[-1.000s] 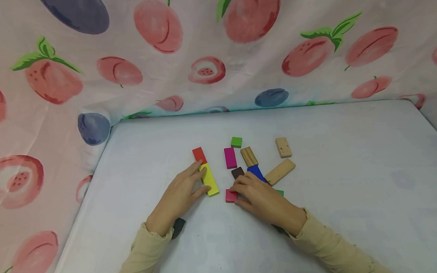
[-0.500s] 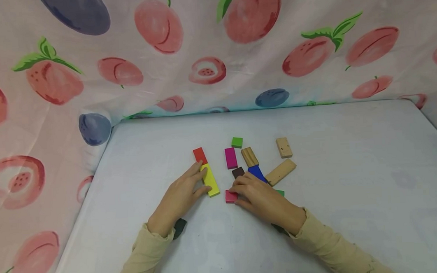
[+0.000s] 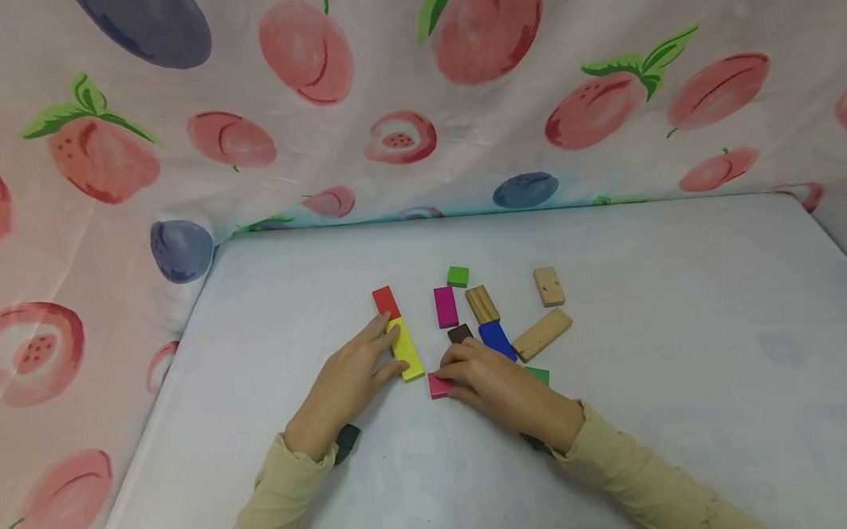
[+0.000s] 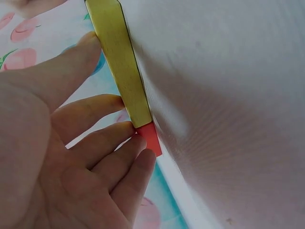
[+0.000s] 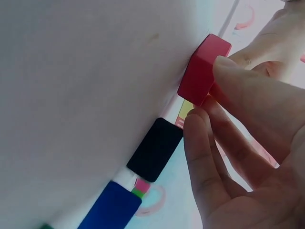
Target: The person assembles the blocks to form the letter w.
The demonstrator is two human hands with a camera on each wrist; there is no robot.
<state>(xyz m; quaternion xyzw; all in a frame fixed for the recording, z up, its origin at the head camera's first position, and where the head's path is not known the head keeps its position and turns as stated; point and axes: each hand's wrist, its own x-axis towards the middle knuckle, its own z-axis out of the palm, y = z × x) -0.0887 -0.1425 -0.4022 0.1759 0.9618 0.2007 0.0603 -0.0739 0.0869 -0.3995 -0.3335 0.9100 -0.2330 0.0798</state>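
Observation:
In the head view, my left hand (image 3: 350, 380) rests along the left side of a yellow block (image 3: 407, 350). A red block (image 3: 386, 302) stands end to end with the yellow one, at its far end. The left wrist view has the thumb and fingertips touching one side of the yellow block (image 4: 119, 62), some fingertips at the red block (image 4: 150, 138). My right hand (image 3: 502, 388) pinches a pinkish-red block (image 3: 440, 386), held between thumb and fingers in the right wrist view (image 5: 202, 71). Just beyond that hand lie a dark brown block (image 3: 460, 334) and a blue block (image 3: 497, 340).
Behind them lie a magenta block (image 3: 446, 307), a bright green block (image 3: 458, 276) and a grooved wooden block (image 3: 482, 304). Plain wooden blocks (image 3: 543, 334) lie to the right. A green block (image 3: 539, 376) peeks out beside the right hand. A fruit-print curtain (image 3: 399, 74) bounds the white table.
My right hand has shifted slightly left with the pinkish-red block, nearer the yellow block, and more of the blue block shows. The left hand has stayed in place.

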